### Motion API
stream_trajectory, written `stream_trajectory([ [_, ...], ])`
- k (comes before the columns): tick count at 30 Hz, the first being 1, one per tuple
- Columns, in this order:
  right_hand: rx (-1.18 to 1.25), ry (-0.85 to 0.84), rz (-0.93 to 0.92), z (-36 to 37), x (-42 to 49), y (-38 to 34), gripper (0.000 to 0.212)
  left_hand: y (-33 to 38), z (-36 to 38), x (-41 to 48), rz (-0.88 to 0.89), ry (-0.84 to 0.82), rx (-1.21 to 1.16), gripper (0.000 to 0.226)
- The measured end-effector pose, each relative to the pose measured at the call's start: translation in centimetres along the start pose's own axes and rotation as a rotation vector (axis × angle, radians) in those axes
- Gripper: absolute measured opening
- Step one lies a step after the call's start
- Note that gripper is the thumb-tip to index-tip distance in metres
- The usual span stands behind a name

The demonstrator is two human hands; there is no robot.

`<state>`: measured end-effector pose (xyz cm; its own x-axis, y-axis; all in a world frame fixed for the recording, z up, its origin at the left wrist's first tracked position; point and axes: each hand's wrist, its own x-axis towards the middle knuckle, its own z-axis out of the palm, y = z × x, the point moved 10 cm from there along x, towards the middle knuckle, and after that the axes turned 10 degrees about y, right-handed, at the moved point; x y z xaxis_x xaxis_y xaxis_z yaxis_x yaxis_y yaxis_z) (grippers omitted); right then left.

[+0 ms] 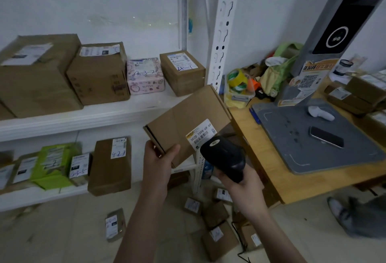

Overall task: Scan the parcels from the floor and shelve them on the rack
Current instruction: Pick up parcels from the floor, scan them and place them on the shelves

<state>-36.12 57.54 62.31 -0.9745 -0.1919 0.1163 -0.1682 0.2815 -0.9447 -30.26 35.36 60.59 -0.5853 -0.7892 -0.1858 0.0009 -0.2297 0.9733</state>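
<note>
My left hand grips the lower left corner of a flat brown cardboard parcel, held tilted in front of the white rack. A white and yellow barcode label sits on the parcel's near right part. My right hand holds a black handheld scanner, whose head points at that label from just below it. Several small brown parcels lie on the floor under my arms, and one more lies further left.
The rack's upper shelf carries brown boxes and a pink patterned box; the lower shelf holds more parcels and a green one. At right a wooden desk bears a grey scanning stand, a phone, tape rolls and stacked boxes.
</note>
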Motion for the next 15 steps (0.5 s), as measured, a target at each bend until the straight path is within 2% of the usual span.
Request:
stream_trajectory([
  [3, -0.016, -0.015, 0.022, 0.6, -0.3, 0.9, 0.004, -0.5, -0.7, -0.2, -0.004, 0.009, -0.001, 0.040],
  [15, -0.056, -0.003, 0.009, 0.6, -0.7, 1.1, 0.009, -0.5, -1.4, -1.0, 0.024, 0.028, 0.001, 0.039],
])
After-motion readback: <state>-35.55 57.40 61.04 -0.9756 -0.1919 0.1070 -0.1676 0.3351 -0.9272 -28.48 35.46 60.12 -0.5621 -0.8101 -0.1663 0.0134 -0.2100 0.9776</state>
